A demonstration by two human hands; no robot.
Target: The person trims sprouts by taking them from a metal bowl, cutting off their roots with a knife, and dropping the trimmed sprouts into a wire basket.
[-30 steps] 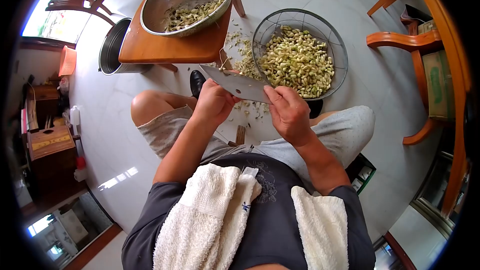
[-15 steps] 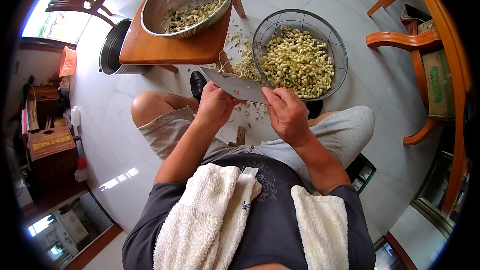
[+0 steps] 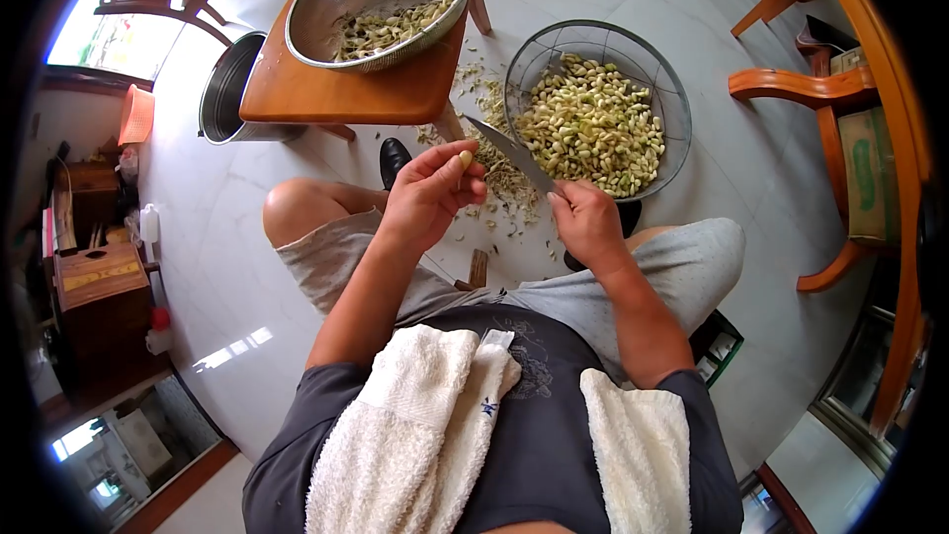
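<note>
My left hand [image 3: 433,193] is closed, pinching a small pale yellow-green bulb [image 3: 466,158] between thumb and fingers. In my right hand [image 3: 591,224] is the handle end of a knife [image 3: 519,157], its blade pointing up and left, tip a little apart from the bulb. Beyond the knife, a wire-framed basket [image 3: 678,129] on the floor holds many pale green and yellow pieces [image 3: 593,124]. A metal colander [image 3: 297,25] with more stringy pieces [image 3: 400,25] rests on a wooden chair seat [image 3: 351,97].
Trimmings [image 3: 499,173] lie scattered on the tiled floor [image 3: 761,173] below my hands. A metal bucket [image 3: 225,89] stands left of the chair. At the right are wooden furniture legs [image 3: 828,173] and a cardboard box [image 3: 870,173]. My black shoe [image 3: 392,160] is beneath the chair's edge.
The knife has turned from broadside between both hands to edge-on, held only by my right hand. My left hand has come off the blade and turned, showing the bulb at its fingertips.
</note>
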